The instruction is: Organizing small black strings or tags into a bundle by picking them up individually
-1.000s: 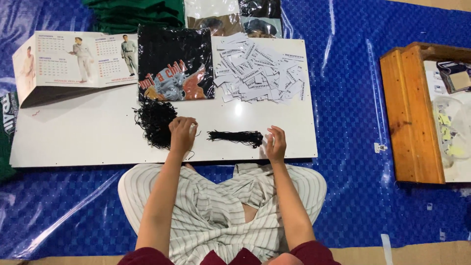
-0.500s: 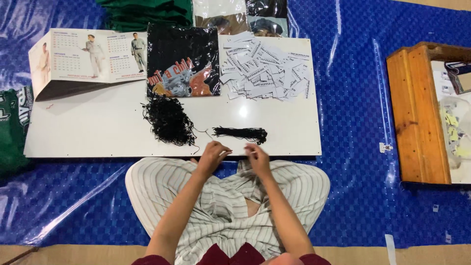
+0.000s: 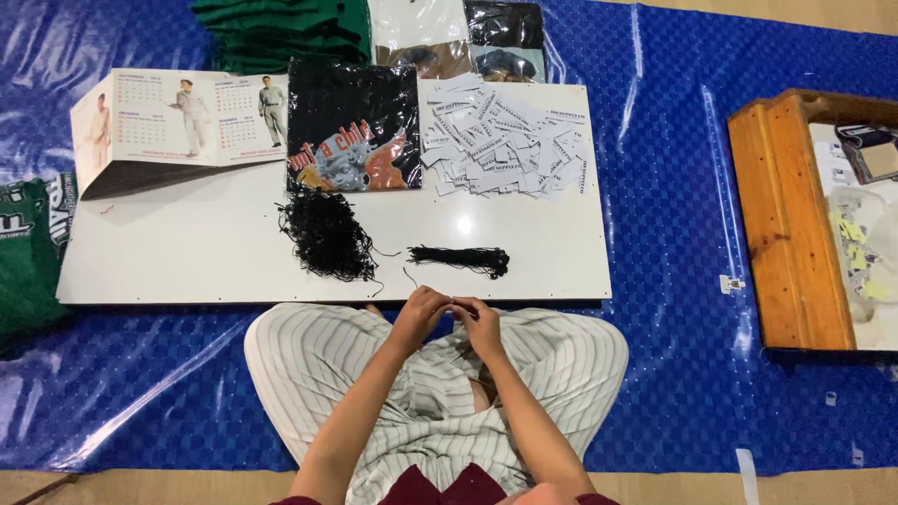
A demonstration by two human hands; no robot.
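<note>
Over my lap, my left hand (image 3: 418,313) and right hand (image 3: 482,323) touching, fingertips pressed together, what they pinch unclear, near string bundle (image 3: 458,259) on white board (image 3: 187,262)

Pile of small white rectangular paper tags (image 3: 505,140) with black print, heaped loosely on the far right part of the white board (image 3: 215,252). Just left of the pile, touching it: black garment in a glossy clear plastic bag (image 3: 353,126), red and pale graphic showing. Beyond the board's far edge, two more clear-bagged garments, one white (image 3: 414,28), one black (image 3: 505,33), side by side.
</note>
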